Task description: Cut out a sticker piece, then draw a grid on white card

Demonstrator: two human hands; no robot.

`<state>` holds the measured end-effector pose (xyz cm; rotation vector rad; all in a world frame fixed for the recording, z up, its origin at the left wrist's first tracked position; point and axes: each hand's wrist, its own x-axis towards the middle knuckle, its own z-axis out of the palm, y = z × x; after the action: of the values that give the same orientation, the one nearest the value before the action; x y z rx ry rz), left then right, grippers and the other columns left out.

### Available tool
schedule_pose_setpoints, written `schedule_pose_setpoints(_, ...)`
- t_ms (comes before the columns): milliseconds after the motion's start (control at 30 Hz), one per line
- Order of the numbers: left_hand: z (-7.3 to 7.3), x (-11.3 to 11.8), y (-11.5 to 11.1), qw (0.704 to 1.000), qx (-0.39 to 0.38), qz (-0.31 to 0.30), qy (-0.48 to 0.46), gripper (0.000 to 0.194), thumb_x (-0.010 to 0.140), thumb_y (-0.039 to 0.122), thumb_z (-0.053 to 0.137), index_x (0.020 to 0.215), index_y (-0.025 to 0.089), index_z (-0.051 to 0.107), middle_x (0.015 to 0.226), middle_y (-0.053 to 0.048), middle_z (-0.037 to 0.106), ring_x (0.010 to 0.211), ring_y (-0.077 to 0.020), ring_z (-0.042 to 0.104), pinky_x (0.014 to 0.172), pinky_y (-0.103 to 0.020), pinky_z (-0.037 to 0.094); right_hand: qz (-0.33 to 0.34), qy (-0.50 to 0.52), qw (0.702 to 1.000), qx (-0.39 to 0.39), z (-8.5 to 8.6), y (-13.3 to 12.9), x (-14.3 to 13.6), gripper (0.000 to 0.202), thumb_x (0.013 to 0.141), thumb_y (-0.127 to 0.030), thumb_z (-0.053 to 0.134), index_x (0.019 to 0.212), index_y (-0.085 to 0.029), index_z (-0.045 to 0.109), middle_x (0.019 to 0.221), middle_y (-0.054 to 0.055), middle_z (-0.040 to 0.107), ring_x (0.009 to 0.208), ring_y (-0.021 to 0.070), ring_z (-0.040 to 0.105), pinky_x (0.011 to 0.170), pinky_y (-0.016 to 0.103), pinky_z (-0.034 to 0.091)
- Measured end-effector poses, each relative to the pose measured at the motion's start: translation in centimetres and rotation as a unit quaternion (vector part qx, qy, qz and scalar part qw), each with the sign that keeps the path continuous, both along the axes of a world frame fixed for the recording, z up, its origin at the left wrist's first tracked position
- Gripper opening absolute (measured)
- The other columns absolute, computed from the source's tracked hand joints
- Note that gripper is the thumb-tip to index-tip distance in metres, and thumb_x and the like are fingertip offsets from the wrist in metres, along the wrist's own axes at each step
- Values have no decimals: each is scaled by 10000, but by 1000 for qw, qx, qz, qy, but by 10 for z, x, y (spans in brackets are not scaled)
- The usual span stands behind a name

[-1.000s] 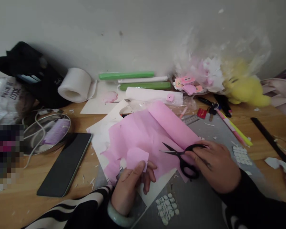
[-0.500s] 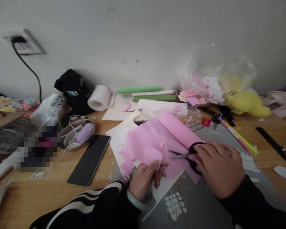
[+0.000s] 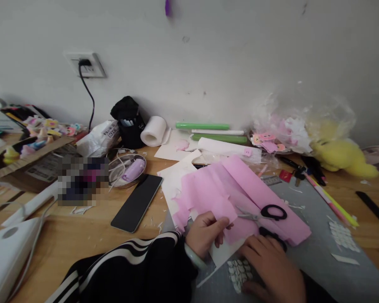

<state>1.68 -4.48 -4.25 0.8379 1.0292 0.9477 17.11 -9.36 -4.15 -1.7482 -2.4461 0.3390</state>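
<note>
Between the thumb and fingers of my left hand [image 3: 208, 233] is a small cut piece of pink paper [image 3: 229, 212]. Black-handled scissors [image 3: 274, 211] lie on the roll of pink crepe paper [image 3: 255, 185], blades pointing left. My right hand [image 3: 273, 263] is off the upper handle loop, with its fingers extended and apart, just below the scissors. Its fingertips hide part of the lower loop's surroundings; whether they touch it I cannot tell. Partly under that hand's thumb side lies a patch of small white oval pieces [image 3: 238, 271] on the grey cutting mat [image 3: 318, 256].
A black phone [image 3: 137, 204] lies left of the paper. Behind stand a white tissue roll [image 3: 154, 131] and a black pouch [image 3: 128, 122]. Green rolls [image 3: 219, 138] line the wall. A yellow plush toy [image 3: 341, 155] and a clear plastic bag [image 3: 328, 103] sit at the back right.
My right hand has let go of the scissors, which now lie on the pink paper, and has moved down toward the white oval pieces. The view has swung left.
</note>
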Motion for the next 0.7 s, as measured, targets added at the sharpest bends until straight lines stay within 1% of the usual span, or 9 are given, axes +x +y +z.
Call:
schedule_pose_setpoints(100,0,0,1,1000,3,-2,-8,382,591,493,693,614,139,551,351,59,450,317,-60,350,361,-196,239,3,-6,999,-47,10,1,-2,307,447,-64,771,676,-211,628,800,2,649,788,249,581,723,385,405)
schedule_pose_setpoints(233,2,0,1,1000,4,-2,-31,357,560,432,735,645,147,537,418,52,502,360,-66,387,384,-199,285,9,17,993,-119,20,4,-3,218,503,-40,721,615,-195,617,706,-9,650,688,208,585,584,284,384)
schedule_pose_setpoints(300,2,0,2,999,5,2,-49,343,543,383,759,667,141,551,515,31,557,446,-78,446,455,-209,343,24,80,985,-151,26,9,-2,167,557,-64,700,623,-202,635,639,-27,642,626,173,573,560,258,371)
schedule_pose_setpoints(367,1,1,2,998,6,6,-70,334,537,347,772,692,141,560,599,28,576,531,-85,473,524,-213,366,32,187,968,-166,32,20,-1,61,656,-150,671,662,-208,651,628,-36,634,601,144,557,563,241,379)
schedule_pose_setpoints(400,0,1,2,997,5,8,-81,332,536,339,776,689,146,554,610,36,567,549,-84,469,537,-211,363,26,238,955,-172,35,27,0,51,688,-213,659,640,-201,643,600,-34,617,603,144,554,564,242,384)
schedule_pose_setpoints(467,-2,2,2,995,-2,6,-102,345,529,334,785,640,156,512,568,57,523,536,-78,453,532,-208,351,27,343,918,-195,38,41,1,220,760,-336,580,602,-186,615,582,-18,583,580,138,534,529,240,397)
schedule_pose_setpoints(567,-5,5,2,991,-24,-9,-134,385,544,323,786,599,170,437,539,54,519,533,-91,490,556,-226,378,-50,477,846,-234,33,51,1,309,807,-411,510,634,-171,600,589,-2,567,564,133,548,538,247,447)
schedule_pose_setpoints(633,-4,6,2,987,-43,-26,-152,382,557,307,784,636,173,435,580,29,569,561,-114,541,590,-255,416,-112,524,802,-264,25,51,2,275,790,-410,545,678,-166,606,571,-11,569,536,125,551,534,242,461)
schedule_pose_setpoints(700,-2,8,3,983,-64,-43,-168,381,553,277,791,724,169,468,613,12,607,577,-134,581,601,-270,442,-171,544,774,-274,17,47,2,231,749,-397,603,732,-168,611,565,-23,577,522,121,547,523,237,463)
